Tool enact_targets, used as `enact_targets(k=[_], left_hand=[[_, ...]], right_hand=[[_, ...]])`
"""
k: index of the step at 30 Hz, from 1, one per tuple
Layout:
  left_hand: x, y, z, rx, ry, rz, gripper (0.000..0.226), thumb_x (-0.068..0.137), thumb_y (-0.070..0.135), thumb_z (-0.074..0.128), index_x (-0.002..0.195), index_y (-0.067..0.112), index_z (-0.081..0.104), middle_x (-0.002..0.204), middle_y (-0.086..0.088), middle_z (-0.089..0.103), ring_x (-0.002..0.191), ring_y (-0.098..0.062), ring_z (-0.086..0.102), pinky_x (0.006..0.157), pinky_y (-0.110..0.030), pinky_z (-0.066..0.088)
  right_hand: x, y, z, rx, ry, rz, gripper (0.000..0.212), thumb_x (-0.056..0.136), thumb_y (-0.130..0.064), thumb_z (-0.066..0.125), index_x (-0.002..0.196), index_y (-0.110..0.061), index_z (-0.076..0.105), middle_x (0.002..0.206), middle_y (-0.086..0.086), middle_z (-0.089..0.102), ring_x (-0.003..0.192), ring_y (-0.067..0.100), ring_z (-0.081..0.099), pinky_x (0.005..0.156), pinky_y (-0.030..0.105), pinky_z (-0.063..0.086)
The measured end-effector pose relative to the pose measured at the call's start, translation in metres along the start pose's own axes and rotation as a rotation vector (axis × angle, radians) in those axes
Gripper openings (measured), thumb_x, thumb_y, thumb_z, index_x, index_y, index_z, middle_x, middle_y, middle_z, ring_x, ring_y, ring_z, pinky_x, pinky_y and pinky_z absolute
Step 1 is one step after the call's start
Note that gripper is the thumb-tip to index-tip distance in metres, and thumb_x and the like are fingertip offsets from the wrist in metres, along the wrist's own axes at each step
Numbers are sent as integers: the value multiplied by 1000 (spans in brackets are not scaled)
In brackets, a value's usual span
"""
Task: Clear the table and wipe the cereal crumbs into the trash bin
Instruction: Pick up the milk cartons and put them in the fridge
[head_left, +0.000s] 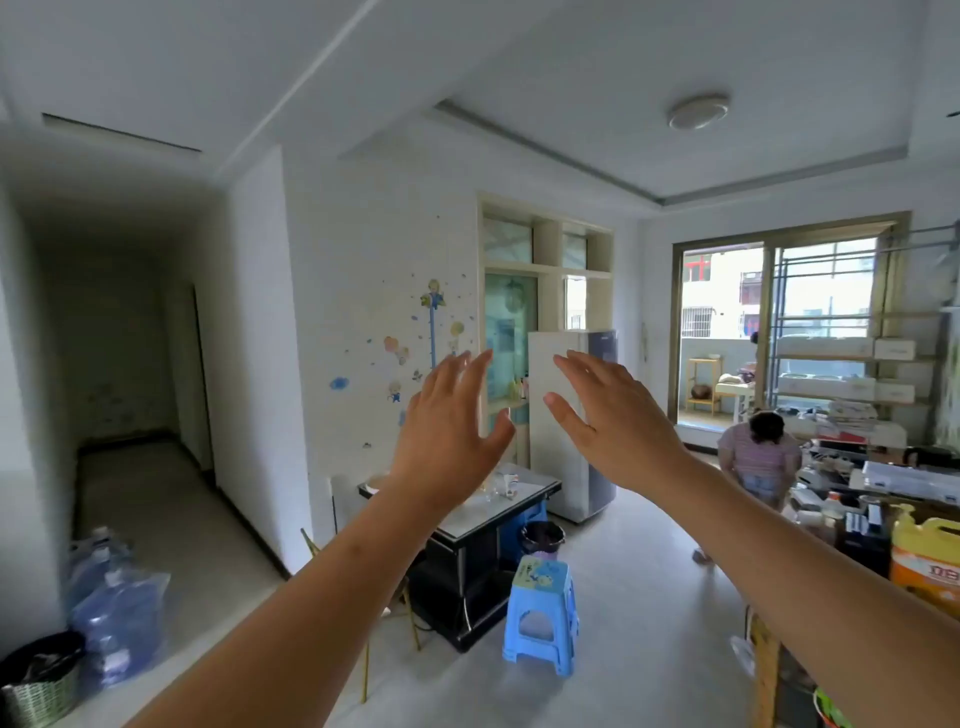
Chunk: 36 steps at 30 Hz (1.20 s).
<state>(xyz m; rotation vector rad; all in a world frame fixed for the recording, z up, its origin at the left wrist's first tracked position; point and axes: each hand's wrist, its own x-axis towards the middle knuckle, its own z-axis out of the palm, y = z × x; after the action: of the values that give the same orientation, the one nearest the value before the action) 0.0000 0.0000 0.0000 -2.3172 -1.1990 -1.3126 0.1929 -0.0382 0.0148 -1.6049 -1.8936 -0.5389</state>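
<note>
Far across the room, the table (524, 493) sits below the raised left hand (447, 431), right hand (613, 421) off to its side; both hands' fingers (475, 382) spread, holding nothing

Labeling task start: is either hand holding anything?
No, the left hand and the right hand are both raised with fingers spread, holding nothing.

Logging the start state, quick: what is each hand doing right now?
Left hand: open, fingers spread, holding nothing.
Right hand: open, fingers spread, holding nothing.
</note>
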Motion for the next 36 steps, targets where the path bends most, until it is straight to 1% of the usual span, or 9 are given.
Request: enact_targets(k=[4, 11, 15, 18, 21, 28, 31, 36], left_hand=[[9, -32, -6, 40, -18, 12, 68, 93, 44, 48, 153, 30, 19, 160, -1, 26, 148, -19, 22, 118, -45, 29], [25, -79, -3, 15, -11, 10, 65, 94, 42, 51, 152, 26, 24, 156, -2, 33, 144, -19, 29, 116, -42, 32], [44, -100, 17, -1, -15, 0, 65, 94, 39, 53, 151, 25, 26, 153, -1, 38, 140, -18, 35, 113, -43, 37], [64, -114, 42, -17, -24, -15, 65, 93, 38, 54, 151, 25, 27, 152, 0, 38, 139, -18, 36, 113, -44, 37], [85, -127, 76, -23, -32, -17, 65, 94, 39, 54, 151, 26, 26, 154, 1, 37, 141, -17, 34, 114, -42, 35], [164, -148, 179, 1, -43, -13, 65, 93, 38, 53, 151, 27, 26, 154, 2, 35, 142, -17, 33, 114, -43, 36], [200, -158, 219, 21, -55, -24, 66, 93, 38, 53, 151, 27, 26, 155, 1, 34, 142, -18, 33, 114, -44, 36], [243, -182, 272, 31, -44, -50, 64, 93, 36, 55, 151, 25, 28, 154, 1, 35, 141, -17, 34, 114, -39, 35]], right_hand=[[21, -13, 15, -23, -34, 15, 62, 100, -52, 24, 153, -22, 20, 160, -1, 20, 146, 20, 20, 117, 40, 21], [50, -37, 36, -37, 11, -12, 62, 99, -53, 23, 153, -23, 20, 159, -2, 22, 145, 19, 23, 116, 37, 24], [70, -30, 58, -47, 0, -13, 62, 100, -52, 24, 153, -22, 20, 160, -1, 22, 145, 19, 22, 116, 38, 24], [92, -12, 80, -39, 1, -12, 63, 99, -53, 23, 153, -22, 19, 160, -2, 21, 145, 19, 22, 117, 39, 25], [117, 12, 106, -35, -10, -24, 61, 100, -52, 25, 153, -25, 18, 160, -3, 21, 145, 19, 22, 116, 37, 25], [200, 91, 173, -16, -14, -100, 63, 98, -55, 26, 153, -26, 16, 159, -3, 22, 144, 18, 24, 115, 39, 27], [237, 126, 197, -5, -31, -131, 66, 97, -57, 25, 154, -26, 12, 160, -4, 20, 145, 17, 22, 116, 39, 26], [286, 167, 238, 20, -36, -145, 67, 97, -57, 26, 154, -25, 11, 159, -3, 22, 143, 18, 25, 115, 39, 29]])
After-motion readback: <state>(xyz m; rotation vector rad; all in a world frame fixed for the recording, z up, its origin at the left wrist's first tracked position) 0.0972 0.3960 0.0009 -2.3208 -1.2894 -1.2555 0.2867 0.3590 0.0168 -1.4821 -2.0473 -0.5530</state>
